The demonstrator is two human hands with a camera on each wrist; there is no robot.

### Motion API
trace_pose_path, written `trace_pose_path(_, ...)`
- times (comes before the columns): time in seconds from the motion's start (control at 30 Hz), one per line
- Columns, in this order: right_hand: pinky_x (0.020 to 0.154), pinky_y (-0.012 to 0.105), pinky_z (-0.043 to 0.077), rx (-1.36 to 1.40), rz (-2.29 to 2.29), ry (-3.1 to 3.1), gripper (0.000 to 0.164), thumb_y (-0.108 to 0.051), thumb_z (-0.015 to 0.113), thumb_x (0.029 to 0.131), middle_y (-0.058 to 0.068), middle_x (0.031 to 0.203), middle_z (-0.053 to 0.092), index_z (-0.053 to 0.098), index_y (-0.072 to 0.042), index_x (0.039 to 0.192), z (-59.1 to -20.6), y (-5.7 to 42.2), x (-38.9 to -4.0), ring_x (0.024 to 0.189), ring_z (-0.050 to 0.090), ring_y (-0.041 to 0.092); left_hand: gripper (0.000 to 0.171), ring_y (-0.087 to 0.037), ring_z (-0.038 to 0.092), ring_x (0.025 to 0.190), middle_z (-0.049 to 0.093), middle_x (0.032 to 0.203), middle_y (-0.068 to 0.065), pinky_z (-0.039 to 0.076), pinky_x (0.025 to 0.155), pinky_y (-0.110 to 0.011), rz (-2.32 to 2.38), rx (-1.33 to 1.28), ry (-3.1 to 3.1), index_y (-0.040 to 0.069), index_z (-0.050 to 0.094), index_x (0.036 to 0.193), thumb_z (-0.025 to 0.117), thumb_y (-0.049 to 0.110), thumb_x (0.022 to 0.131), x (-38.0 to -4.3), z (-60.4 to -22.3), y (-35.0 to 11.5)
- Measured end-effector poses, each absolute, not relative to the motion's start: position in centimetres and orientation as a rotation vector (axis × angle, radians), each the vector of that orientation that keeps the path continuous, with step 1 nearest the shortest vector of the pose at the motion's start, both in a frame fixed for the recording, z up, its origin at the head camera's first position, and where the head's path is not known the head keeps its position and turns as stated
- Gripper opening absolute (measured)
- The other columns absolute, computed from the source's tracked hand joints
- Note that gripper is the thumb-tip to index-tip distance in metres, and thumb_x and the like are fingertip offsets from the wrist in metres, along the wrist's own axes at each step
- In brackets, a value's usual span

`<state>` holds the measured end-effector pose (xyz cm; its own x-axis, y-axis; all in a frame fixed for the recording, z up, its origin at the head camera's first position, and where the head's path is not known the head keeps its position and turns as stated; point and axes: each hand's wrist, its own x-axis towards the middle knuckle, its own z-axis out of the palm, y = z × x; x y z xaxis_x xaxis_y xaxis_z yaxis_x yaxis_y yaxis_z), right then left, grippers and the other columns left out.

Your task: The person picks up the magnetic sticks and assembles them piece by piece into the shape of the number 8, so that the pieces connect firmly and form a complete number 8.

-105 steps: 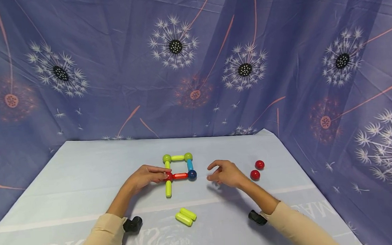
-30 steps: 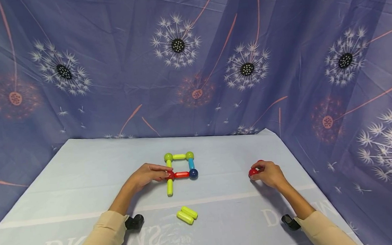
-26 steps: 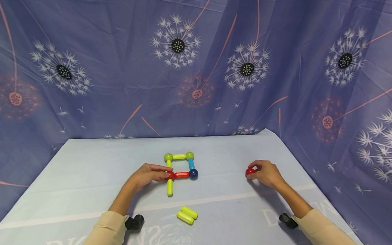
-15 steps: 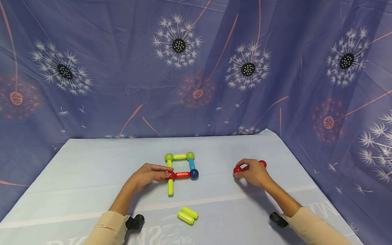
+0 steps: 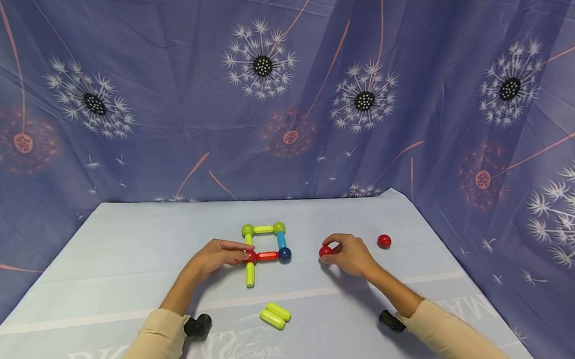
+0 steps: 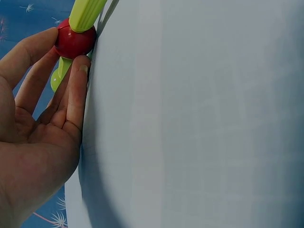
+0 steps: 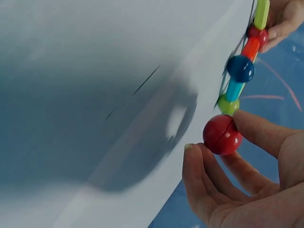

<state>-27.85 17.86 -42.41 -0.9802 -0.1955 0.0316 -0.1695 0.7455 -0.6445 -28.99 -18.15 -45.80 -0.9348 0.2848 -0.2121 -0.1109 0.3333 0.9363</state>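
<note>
Your hands are apart: your left hand (image 5: 219, 257) pinches the frame (image 5: 263, 230) by its red corner ball (image 6: 75, 42), and your right hand (image 5: 350, 254) has the loose ball (image 7: 221, 135) clamped in its fingertips, between the blue ball (image 5: 284, 255) and the spare red one (image 5: 384, 241). Two sticks (image 5: 272, 319) lie nearer you.

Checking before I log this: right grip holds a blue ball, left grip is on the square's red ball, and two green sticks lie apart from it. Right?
One colour is wrong: the right grip holds a red ball, as the right wrist view shows; the blue ball sits at a corner of the square. The rest stands.
</note>
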Motion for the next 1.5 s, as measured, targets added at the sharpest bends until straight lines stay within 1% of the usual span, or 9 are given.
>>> trace_pose_path(0.23,0.064,0.031,0.047,-0.344,-1.088,2.856,0.030,-0.019,0.082,0.083,0.002,0.087,0.075,0.075,-0.014,0.112,-42.2,15.9,-27.2,0.078,0.066,0.015,0.035,-0.015,0.068,0.100,0.074,0.120,-0.005,0.053,0.085,-0.032,1.634,0.159,2.269,0.010,0.075,0.123,0.075,0.026,0.092,-28.9,-45.7,-18.2)
trace_pose_path(0.57,0.066,0.031,0.048,-0.446,-1.125,2.766,0.032,-0.018,0.084,0.082,0.002,0.088,0.076,0.075,-0.012,0.113,-42.4,13.7,-26.3,0.079,0.066,0.014,0.037,-0.015,0.065,0.099,0.075,0.118,-0.003,0.050,0.085,-0.032,1.630,0.151,2.293,0.012,0.075,0.123,0.077,0.028,0.089,-29.1,-45.8,-18.1)
trace_pose_path(0.83,0.063,0.031,0.050,-0.537,-1.183,2.657,0.033,-0.020,0.083,0.083,0.003,0.091,0.076,0.075,-0.013,0.115,-42.3,12.3,-25.8,0.079,0.067,0.013,0.037,-0.015,0.065,0.101,0.074,0.122,-0.007,0.051,0.085,-0.032,1.645,0.159,2.266,0.009,0.074,0.123,0.077,0.025,0.090,-28.9,-45.5,-17.9)
trace_pose_path(1.0,0.064,0.031,0.050,-0.562,-1.155,2.643,0.034,-0.022,0.083,0.084,0.002,0.093,0.075,0.074,-0.013,0.116,-42.1,11.3,-25.5,0.080,0.066,0.013,0.036,-0.016,0.064,0.101,0.074,0.121,-0.006,0.050,0.084,-0.032,1.628,0.161,2.283,0.011,0.075,0.123,0.076,0.026,0.090,-28.9,-45.5,-18.0)
trace_pose_path(1.27,0.066,0.031,0.051,-0.641,-1.147,2.637,0.028,-0.018,0.083,0.083,0.002,0.093,0.075,0.075,-0.013,0.109,-42.4,9.4,-25.0,0.081,0.067,0.012,0.033,-0.016,0.066,0.098,0.074,0.121,-0.005,0.052,0.083,-0.033,1.638,0.159,2.283,0.012,0.076,0.121,0.076,0.026,0.091,-29.1,-45.9,-18.1)
trace_pose_path(1.37,0.067,0.030,0.052,-0.664,-1.135,2.627,0.028,-0.019,0.083,0.084,0.001,0.092,0.074,0.075,-0.012,0.110,-42.5,8.6,-24.7,0.081,0.067,0.012,0.032,-0.016,0.067,0.097,0.074,0.120,-0.004,0.052,0.083,-0.033,1.645,0.147,2.278,0.013,0.077,0.120,0.076,0.025,0.091,-29.1,-45.8,-18.1)
trace_pose_path(1.5,0.069,0.029,0.053,-0.665,-1.106,2.605,0.028,-0.021,0.083,0.085,-0.002,0.092,0.074,0.075,-0.014,0.110,-42.6,7.7,-24.2,0.083,0.067,0.011,0.033,-0.017,0.067,0.099,0.074,0.121,-0.006,0.053,0.084,-0.033,1.634,0.175,2.283,0.011,0.075,0.123,0.074,0.025,0.092,-28.9,-45.8,-18.1)
